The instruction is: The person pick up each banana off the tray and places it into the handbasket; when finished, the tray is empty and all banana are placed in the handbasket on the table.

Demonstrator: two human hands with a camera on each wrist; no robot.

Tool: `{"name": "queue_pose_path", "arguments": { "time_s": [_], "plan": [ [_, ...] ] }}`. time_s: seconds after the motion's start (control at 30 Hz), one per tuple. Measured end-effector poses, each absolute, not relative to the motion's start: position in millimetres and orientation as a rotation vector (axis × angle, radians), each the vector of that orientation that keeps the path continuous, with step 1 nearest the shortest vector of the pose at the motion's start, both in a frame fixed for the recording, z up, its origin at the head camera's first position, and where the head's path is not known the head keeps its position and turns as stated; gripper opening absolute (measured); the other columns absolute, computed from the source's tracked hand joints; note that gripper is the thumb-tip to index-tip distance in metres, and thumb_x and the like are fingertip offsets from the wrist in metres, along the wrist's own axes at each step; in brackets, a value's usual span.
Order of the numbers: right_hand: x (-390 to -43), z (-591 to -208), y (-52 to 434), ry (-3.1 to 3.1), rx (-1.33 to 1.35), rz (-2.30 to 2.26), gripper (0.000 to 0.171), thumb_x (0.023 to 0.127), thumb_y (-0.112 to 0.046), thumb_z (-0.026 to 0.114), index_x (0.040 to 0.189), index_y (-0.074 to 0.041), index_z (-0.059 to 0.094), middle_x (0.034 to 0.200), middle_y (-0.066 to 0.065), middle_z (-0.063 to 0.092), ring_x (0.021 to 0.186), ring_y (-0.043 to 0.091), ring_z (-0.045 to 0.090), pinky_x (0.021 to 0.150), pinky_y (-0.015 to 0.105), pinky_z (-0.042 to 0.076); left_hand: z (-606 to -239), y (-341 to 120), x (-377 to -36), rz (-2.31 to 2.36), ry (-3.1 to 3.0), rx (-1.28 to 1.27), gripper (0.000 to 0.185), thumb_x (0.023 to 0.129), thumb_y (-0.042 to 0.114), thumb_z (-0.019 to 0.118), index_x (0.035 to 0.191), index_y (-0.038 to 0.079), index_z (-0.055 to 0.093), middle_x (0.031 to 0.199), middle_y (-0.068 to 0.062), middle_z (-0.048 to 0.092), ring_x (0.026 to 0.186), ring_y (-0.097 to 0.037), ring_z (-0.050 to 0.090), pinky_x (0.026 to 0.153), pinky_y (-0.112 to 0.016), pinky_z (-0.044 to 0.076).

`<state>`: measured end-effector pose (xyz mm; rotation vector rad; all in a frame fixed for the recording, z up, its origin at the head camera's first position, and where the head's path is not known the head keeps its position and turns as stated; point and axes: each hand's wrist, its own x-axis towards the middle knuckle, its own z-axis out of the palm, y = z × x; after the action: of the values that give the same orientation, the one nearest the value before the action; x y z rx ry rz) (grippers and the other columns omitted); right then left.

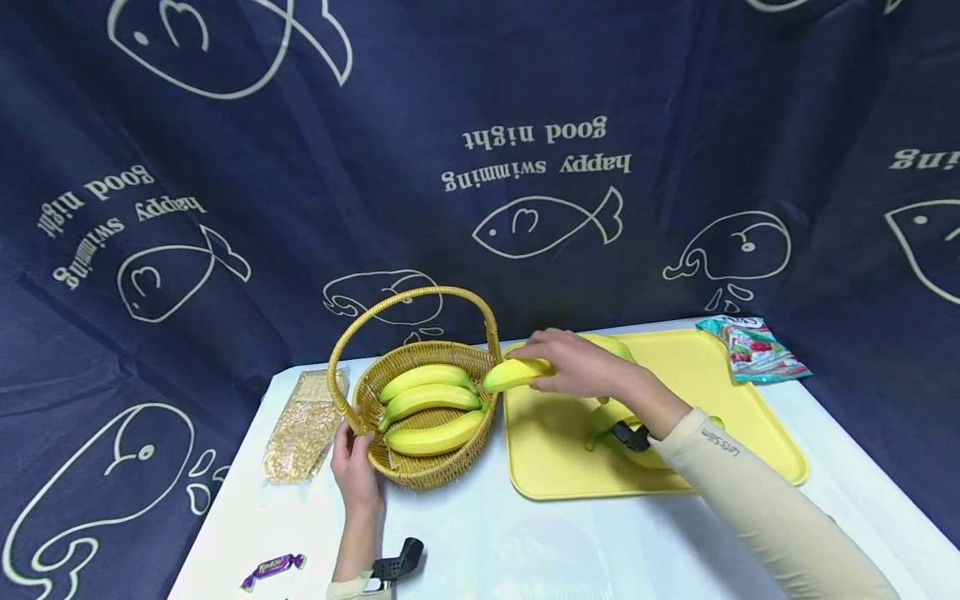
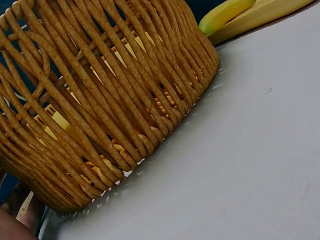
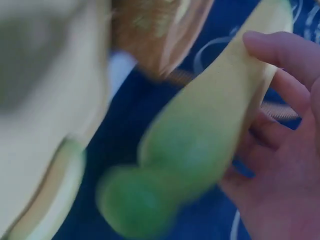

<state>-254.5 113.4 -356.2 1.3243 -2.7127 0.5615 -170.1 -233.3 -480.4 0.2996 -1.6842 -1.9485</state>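
A wicker basket (image 1: 442, 477) with a tall arched handle stands left of centre, with several yellow bananas (image 1: 435, 435) lying side by side in it. My left hand (image 1: 356, 471) holds the basket's left rim near the foot of the handle; in the left wrist view the basket's woven side (image 2: 115, 95) fills much of the picture. Just past the basket's right rim, my right hand (image 1: 577, 367) grips another banana (image 1: 517, 375) from above. The right wrist view shows that banana's blurred green end (image 3: 175, 155), with the thumb and fingers around its body.
Right of the basket lies a yellow tray (image 1: 555, 479) with more bananas (image 1: 613, 345), partly hidden by the right arm. A teal snack bag (image 1: 753, 350) overlaps its back right corner. Left are a clear bag of grains (image 1: 300, 433) and a purple wrapped candy (image 1: 273, 569). A dark blue curtain (image 1: 420, 208) hangs behind.
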Motion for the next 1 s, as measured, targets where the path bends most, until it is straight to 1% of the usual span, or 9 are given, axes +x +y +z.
{"name": "queue_pose_path", "arguments": {
  "time_s": [0.1,0.17,0.23,0.3,0.4,0.47,0.63,0.77,1.0],
  "plan": [
    [-253,-348,84,-2.718,1.418,0.556,0.046,0.087,-0.024,0.069,0.132,-0.024,0.060,0.104,-0.007,0.054,0.086,0.013,0.050,0.075,0.029,0.043,-486,-237,-172,-1.960,-1.673,0.293,0.045,0.090,-0.004,0.050,0.135,-0.001,0.051,0.139,-0.016,0.048,0.127,-0.027,0.043,0.092,-0.018,0.039],
    [-255,-343,64,-2.757,1.464,0.531,0.048,0.088,-0.026,0.068,0.135,-0.024,0.057,0.107,-0.006,0.054,0.087,0.013,0.051,0.075,0.028,0.044,-491,-240,-174,-1.961,-1.677,0.303,0.044,0.091,-0.003,0.050,0.135,0.001,0.051,0.139,-0.014,0.048,0.128,-0.025,0.042,0.093,-0.018,0.039],
    [-257,-340,44,-2.812,1.487,0.497,0.052,0.089,-0.028,0.068,0.138,-0.023,0.054,0.119,-0.005,0.056,0.100,0.014,0.053,0.084,0.031,0.045,-496,-243,-176,-1.957,-1.683,0.322,0.044,0.091,-0.002,0.051,0.135,0.004,0.053,0.139,-0.012,0.049,0.127,-0.023,0.043,0.093,-0.018,0.038],
    [-261,-337,25,-2.881,1.504,0.467,0.054,0.089,-0.028,0.069,0.140,-0.021,0.052,0.129,-0.003,0.055,0.113,0.016,0.051,0.092,0.034,0.043,-500,-245,-177,-1.952,-1.691,0.334,0.045,0.091,-0.001,0.052,0.135,0.006,0.053,0.138,-0.009,0.049,0.127,-0.020,0.043,0.093,-0.018,0.038],
    [-269,-334,-4,-2.983,1.531,0.392,0.054,0.089,-0.026,0.069,0.139,-0.019,0.052,0.135,-0.002,0.053,0.124,0.018,0.047,0.100,0.035,0.039,-495,-243,-175,-1.952,-1.690,0.333,0.045,0.090,-0.002,0.051,0.135,0.004,0.053,0.138,-0.010,0.049,0.127,-0.021,0.043,0.092,-0.018,0.038],
    [-276,-333,-21,-3.044,1.541,0.308,0.051,0.088,-0.025,0.069,0.137,-0.017,0.055,0.134,-0.003,0.055,0.121,0.017,0.050,0.098,0.032,0.040,-489,-240,-171,-1.956,-1.682,0.319,0.045,0.090,-0.003,0.051,0.135,0.001,0.052,0.139,-0.013,0.048,0.126,-0.024,0.043,0.091,-0.018,0.039],
    [-288,-336,-55,-3.174,1.468,0.123,0.048,0.088,-0.022,0.068,0.134,-0.018,0.057,0.137,-0.005,0.052,0.124,0.015,0.047,0.098,0.029,0.039,-478,-234,-166,-1.959,-1.682,0.325,0.045,0.089,-0.003,0.050,0.134,-0.001,0.051,0.139,-0.015,0.047,0.126,-0.024,0.042,0.091,-0.017,0.038],
    [-288,-347,-77,-3.228,1.391,0.172,0.048,0.088,-0.024,0.069,0.134,-0.020,0.057,0.138,-0.005,0.050,0.124,0.014,0.046,0.098,0.029,0.039,-478,-237,-166,-1.940,-1.689,0.333,0.045,0.089,-0.003,0.050,0.134,-0.001,0.051,0.139,-0.015,0.048,0.127,-0.026,0.042,0.090,-0.017,0.039],
    [-286,-373,-97,-3.344,1.180,0.287,0.047,0.082,-0.023,0.076,0.128,-0.022,0.062,0.128,-0.009,0.055,0.114,0.011,0.051,0.090,0.028,0.044,-479,-234,-169,-1.960,-1.696,0.306,0.044,0.091,-0.003,0.048,0.135,-0.002,0.049,0.140,-0.016,0.047,0.131,-0.026,0.040,0.093,-0.016,0.039]
  ]
}}
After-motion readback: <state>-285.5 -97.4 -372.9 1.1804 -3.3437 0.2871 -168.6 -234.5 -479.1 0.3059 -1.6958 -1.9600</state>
